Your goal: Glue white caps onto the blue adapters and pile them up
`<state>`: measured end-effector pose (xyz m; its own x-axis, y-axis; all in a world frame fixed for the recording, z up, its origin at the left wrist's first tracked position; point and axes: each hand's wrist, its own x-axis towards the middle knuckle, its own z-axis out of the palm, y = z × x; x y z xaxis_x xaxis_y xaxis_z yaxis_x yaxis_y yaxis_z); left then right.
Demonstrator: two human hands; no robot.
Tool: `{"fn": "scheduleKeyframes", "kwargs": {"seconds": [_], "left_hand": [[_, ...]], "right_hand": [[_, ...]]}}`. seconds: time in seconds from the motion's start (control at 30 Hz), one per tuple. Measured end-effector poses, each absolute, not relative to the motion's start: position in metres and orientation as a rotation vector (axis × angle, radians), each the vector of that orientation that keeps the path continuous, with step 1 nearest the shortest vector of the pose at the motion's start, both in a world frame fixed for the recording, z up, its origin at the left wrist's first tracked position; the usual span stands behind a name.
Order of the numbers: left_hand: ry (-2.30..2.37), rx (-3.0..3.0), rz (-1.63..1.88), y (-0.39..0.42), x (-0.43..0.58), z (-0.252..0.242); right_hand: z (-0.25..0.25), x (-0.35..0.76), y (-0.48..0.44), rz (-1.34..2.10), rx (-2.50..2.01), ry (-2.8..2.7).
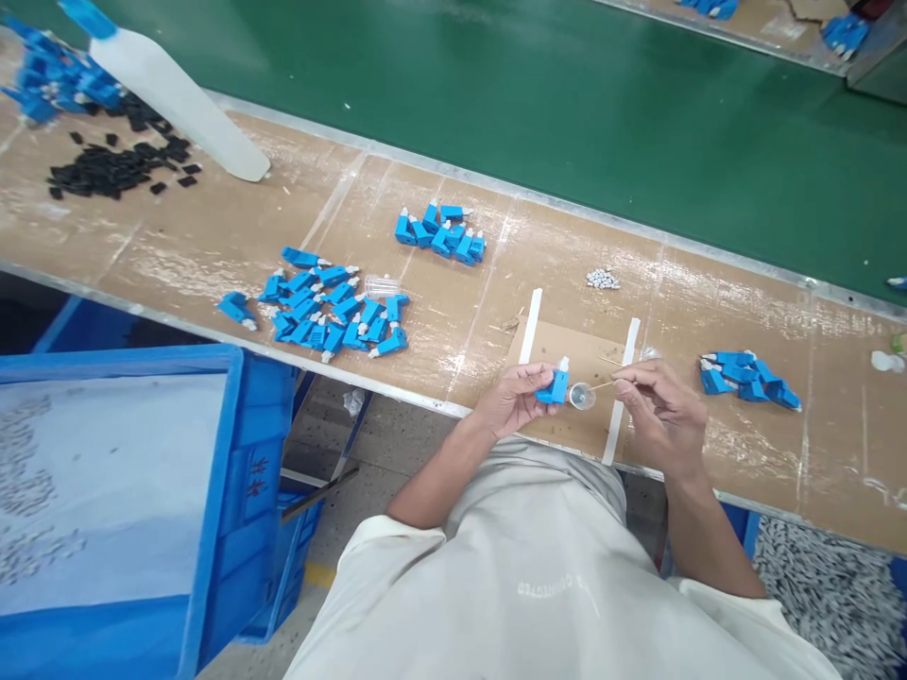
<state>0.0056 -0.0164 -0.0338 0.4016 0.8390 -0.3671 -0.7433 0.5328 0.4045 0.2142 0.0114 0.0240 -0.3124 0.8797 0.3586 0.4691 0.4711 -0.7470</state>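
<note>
My left hand (521, 399) is closed on a blue plastic part (554, 389) whose white tip (564, 365) points up. Between my hands stands a small clear cup (582, 396) with greyish contents. My right hand (666, 411) pinches a thin wooden stick (602, 385), whose far end reaches the cup's rim. Under them lies a cardboard sheet (577, 342), with a white tape strip (531, 326) along its left side and another strip (632, 340) along its right. A small heap of whitish pieces (602, 279) sits just beyond the sheet.
Blue parts form a large group (333, 307) at left, a smaller one (440, 232) behind, and another (749, 377) at right. A white bottle (180, 99) stands near black pieces (117, 168). Blue bins (237, 472) flank the bench below left. A green surface (510, 104) runs behind.
</note>
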Motion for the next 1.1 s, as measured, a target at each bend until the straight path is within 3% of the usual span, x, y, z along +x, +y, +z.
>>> {"fn": "scheduleKeyframes", "kwargs": {"seconds": [0.3,0.67,0.83,1.1], "left_hand": [[0.59,0.163,1.013,-0.019,0.005,-0.033],[0.594,0.147,1.056,-0.022,0.009,-0.033],[0.617,0.081,1.048,-0.026,0.012,-0.032],[0.693,0.01,0.991,-0.03,0.011,-0.025]], "right_hand": [[0.016,0.221,0.015,0.607,-1.243,-2.135],[0.006,0.216,0.141,0.389,-1.437,-2.349],[0.011,0.215,0.146,0.354,-1.444,-2.396],[0.036,0.299,0.157,0.061,-1.732,-2.303]]}}
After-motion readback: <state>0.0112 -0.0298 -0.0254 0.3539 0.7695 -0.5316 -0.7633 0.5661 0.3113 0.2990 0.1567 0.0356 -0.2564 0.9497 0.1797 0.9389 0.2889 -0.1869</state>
